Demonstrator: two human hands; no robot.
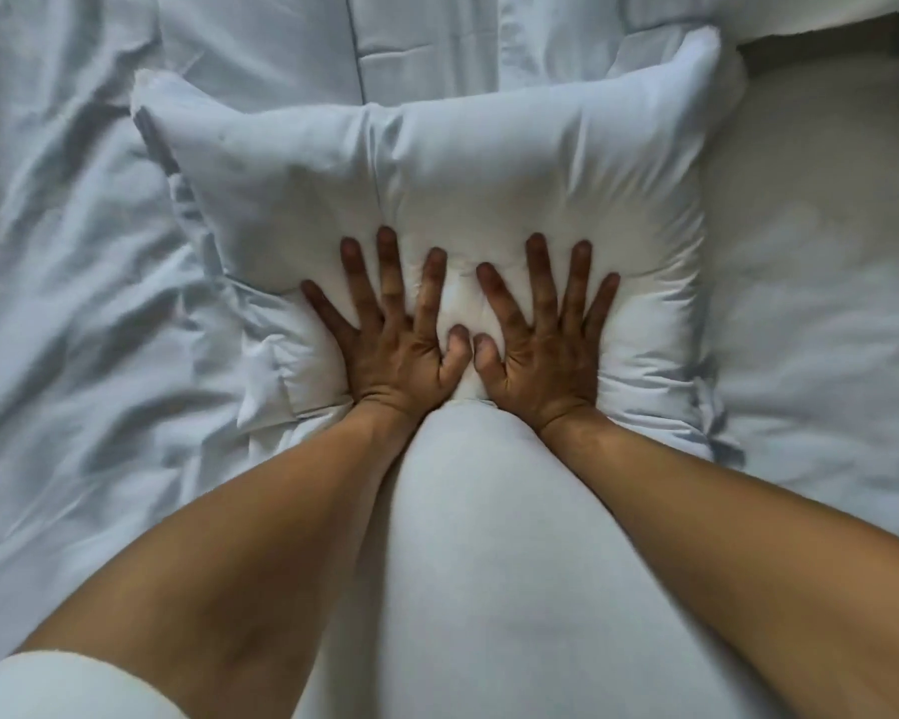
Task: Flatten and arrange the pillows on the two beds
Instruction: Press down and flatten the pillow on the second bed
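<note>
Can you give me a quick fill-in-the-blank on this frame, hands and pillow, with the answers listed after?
1. Both hands press down on the white ____.
2. The fingers of the left hand are spread and ____, not curled.
3. The thumbs of the left hand and the right hand point toward each ____.
4. The crumpled duvet lies on the person's ____ side of the pillow.

Missing words: pillow; straight; other; left
</note>
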